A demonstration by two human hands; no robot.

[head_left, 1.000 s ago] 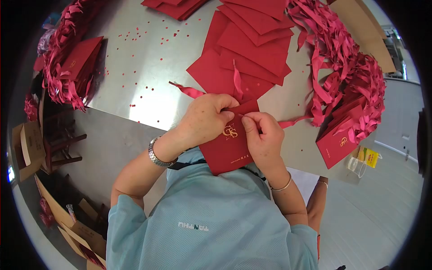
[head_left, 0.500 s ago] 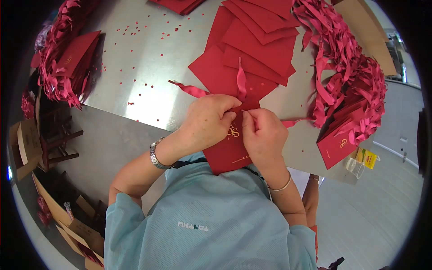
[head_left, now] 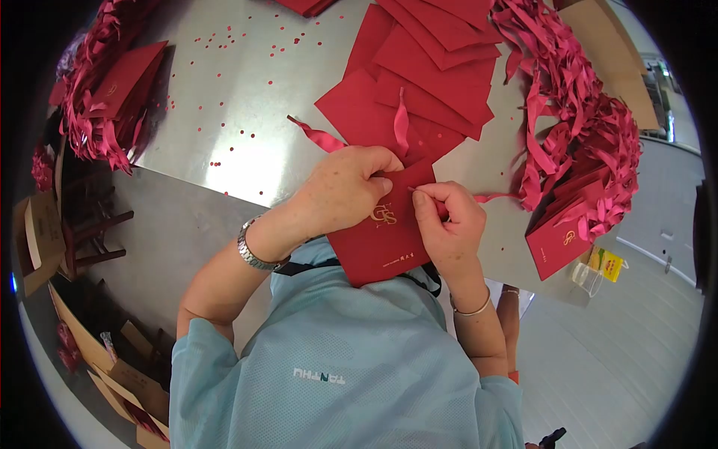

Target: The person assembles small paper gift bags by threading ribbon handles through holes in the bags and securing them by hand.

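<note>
A flat red paper bag with gold lettering lies tilted at the table's edge, close against my shirt. My left hand grips its upper left part, thumb on the front and fingers curled; the fingertips are partly hidden. Near the bag's upper right, my right hand pinches the thin tip of a pink ribbon at the front face. More of this ribbon shows to the right of that hand. Two other ribbon ends, a left one and an upright one, stick out beyond my left hand.
Loose red bags overlap in a pile ahead. Ribboned stacks stand on the right and left. Small red paper dots are scattered over the metal table. A plastic cup sits at the right edge; cardboard boxes lie lower left.
My right hand has moved slightly right and down, drawing apart from my left hand with the ribbon tip. The bag has turned a little, and more of its front shows.
</note>
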